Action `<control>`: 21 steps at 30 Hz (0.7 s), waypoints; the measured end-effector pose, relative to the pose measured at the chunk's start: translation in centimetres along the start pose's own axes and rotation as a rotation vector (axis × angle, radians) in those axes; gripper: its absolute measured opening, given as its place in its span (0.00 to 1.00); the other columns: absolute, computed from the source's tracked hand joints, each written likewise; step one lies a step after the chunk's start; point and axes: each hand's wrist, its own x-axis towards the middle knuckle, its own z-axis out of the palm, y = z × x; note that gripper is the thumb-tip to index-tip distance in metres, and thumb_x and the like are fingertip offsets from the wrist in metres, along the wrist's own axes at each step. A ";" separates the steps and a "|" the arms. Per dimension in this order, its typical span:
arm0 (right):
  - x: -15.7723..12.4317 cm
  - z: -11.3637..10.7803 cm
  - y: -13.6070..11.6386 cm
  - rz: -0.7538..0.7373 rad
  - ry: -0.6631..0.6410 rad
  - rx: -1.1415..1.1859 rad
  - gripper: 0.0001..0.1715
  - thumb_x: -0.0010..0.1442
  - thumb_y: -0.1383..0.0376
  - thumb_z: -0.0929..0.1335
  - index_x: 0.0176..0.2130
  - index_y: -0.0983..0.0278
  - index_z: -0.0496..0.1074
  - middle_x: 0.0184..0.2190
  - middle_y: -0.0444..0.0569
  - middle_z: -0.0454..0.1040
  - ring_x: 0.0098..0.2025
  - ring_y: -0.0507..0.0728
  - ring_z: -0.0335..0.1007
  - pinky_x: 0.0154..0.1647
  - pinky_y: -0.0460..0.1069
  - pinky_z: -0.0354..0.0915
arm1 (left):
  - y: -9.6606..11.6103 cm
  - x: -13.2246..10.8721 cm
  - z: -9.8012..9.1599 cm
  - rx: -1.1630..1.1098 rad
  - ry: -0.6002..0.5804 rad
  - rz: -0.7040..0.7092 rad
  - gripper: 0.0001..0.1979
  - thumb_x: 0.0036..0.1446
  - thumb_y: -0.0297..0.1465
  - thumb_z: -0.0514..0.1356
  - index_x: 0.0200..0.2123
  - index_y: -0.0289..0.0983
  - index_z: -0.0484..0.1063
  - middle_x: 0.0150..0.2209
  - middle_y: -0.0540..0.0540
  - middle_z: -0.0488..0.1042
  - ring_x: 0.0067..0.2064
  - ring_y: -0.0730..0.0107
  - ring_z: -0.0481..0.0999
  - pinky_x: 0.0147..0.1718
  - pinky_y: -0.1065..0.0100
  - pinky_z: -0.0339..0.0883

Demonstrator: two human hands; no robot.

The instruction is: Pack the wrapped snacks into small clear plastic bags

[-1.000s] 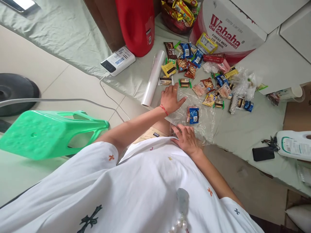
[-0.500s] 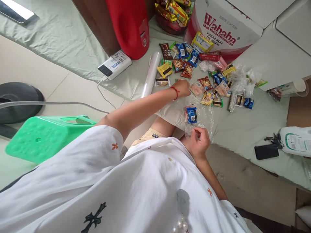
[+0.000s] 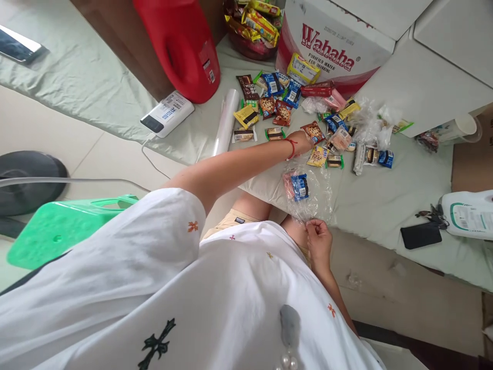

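Note:
My right hand (image 3: 318,237) is closed in a pinch on the near edge of a clear plastic sheet (image 3: 314,198) spread on the green-covered table (image 3: 385,200). A blue snack packet (image 3: 299,186) with a pink one beside it lies on that sheet. My left hand (image 3: 302,142), with a red string at the wrist, reaches across to the scattered snack packets (image 3: 316,131); its fingers are mostly hidden among them, near a cookie packet.
A roll of clear film (image 3: 225,121) lies left of the snacks. Behind stand a red jug (image 3: 181,41), a Wahaha carton (image 3: 331,49) and a basket of snacks (image 3: 250,25). A power bank (image 3: 167,113), a black phone (image 3: 420,235) and a green stool (image 3: 65,231) are nearby.
My left hand left the plastic sheet and reached farther right into the snack pile. My right hand went from lying flat to pinching the sheet's near edge.

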 end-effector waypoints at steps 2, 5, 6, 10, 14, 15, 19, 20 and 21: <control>0.0 -0.1 0.1 0.039 -0.020 0.019 0.19 0.55 0.49 0.72 0.33 0.61 0.69 0.21 0.39 0.69 0.22 0.50 0.60 0.23 0.46 0.58 | -0.4 -1.7 -0.3 0.056 0.148 0.065 0.15 0.62 0.34 0.60 0.49 0.34 0.76 0.50 0.35 0.75 0.54 0.50 0.76 0.55 0.52 0.68; 0.1 -0.3 -0.1 0.119 -0.051 0.091 0.20 0.55 0.49 0.73 0.35 0.61 0.70 0.23 0.39 0.70 0.20 0.49 0.57 0.19 0.44 0.54 | -2.0 -5.6 -1.1 0.149 0.374 0.334 0.17 0.62 0.35 0.57 0.53 0.41 0.74 0.60 0.36 0.70 0.66 0.45 0.64 0.63 0.44 0.59; 0.1 -0.4 -0.2 0.145 -0.060 0.118 0.20 0.54 0.49 0.74 0.36 0.61 0.70 0.23 0.39 0.70 0.20 0.48 0.56 0.18 0.44 0.53 | -2.8 -7.1 -1.4 0.187 0.357 0.388 0.17 0.63 0.35 0.56 0.53 0.43 0.75 0.60 0.38 0.69 0.68 0.44 0.62 0.64 0.42 0.56; 0.2 -0.7 -0.2 0.195 -0.078 0.160 0.21 0.53 0.49 0.75 0.35 0.61 0.69 0.23 0.38 0.69 0.19 0.47 0.54 0.16 0.44 0.51 | -5.6 -11.8 -1.7 0.342 0.105 0.541 0.21 0.59 0.36 0.59 0.55 0.49 0.76 0.63 0.42 0.70 0.73 0.42 0.54 0.68 0.37 0.44; 0.4 -1.0 0.0 0.192 -0.105 0.170 0.22 0.52 0.49 0.75 0.35 0.61 0.70 0.24 0.37 0.69 0.18 0.47 0.53 0.15 0.44 0.51 | -6.5 -12.0 -1.3 0.371 -0.042 0.701 0.20 0.54 0.37 0.64 0.51 0.52 0.80 0.65 0.44 0.72 0.76 0.41 0.47 0.71 0.35 0.34; 0.4 -1.1 0.1 0.193 -0.104 0.176 0.22 0.52 0.49 0.76 0.35 0.61 0.70 0.24 0.37 0.69 0.18 0.47 0.53 0.15 0.43 0.51 | -6.4 -11.4 -1.3 0.360 -0.058 0.720 0.16 0.55 0.37 0.65 0.48 0.51 0.82 0.64 0.44 0.73 0.76 0.41 0.48 0.71 0.35 0.34; 0.3 -1.3 0.5 0.197 -0.081 0.206 0.22 0.52 0.49 0.76 0.35 0.61 0.70 0.24 0.37 0.69 0.19 0.47 0.53 0.16 0.43 0.52 | -5.2 -8.5 -0.9 0.341 -0.217 0.803 0.08 0.61 0.36 0.61 0.37 0.49 0.83 0.55 0.46 0.81 0.72 0.48 0.62 0.71 0.37 0.34; 0.3 -1.3 0.6 0.198 -0.075 0.211 0.23 0.52 0.49 0.76 0.35 0.61 0.70 0.23 0.37 0.69 0.19 0.47 0.54 0.16 0.43 0.52 | -4.9 -7.9 -0.7 0.345 -0.266 0.832 0.10 0.62 0.34 0.59 0.37 0.49 0.82 0.52 0.47 0.82 0.70 0.51 0.65 0.71 0.38 0.34; 0.2 -1.4 0.8 0.199 -0.071 0.212 0.23 0.51 0.48 0.76 0.35 0.61 0.69 0.23 0.37 0.69 0.19 0.47 0.54 0.16 0.43 0.52 | -4.6 -7.3 -0.4 0.351 -0.304 0.861 0.12 0.64 0.33 0.57 0.37 0.49 0.82 0.51 0.47 0.83 0.68 0.54 0.69 0.71 0.40 0.34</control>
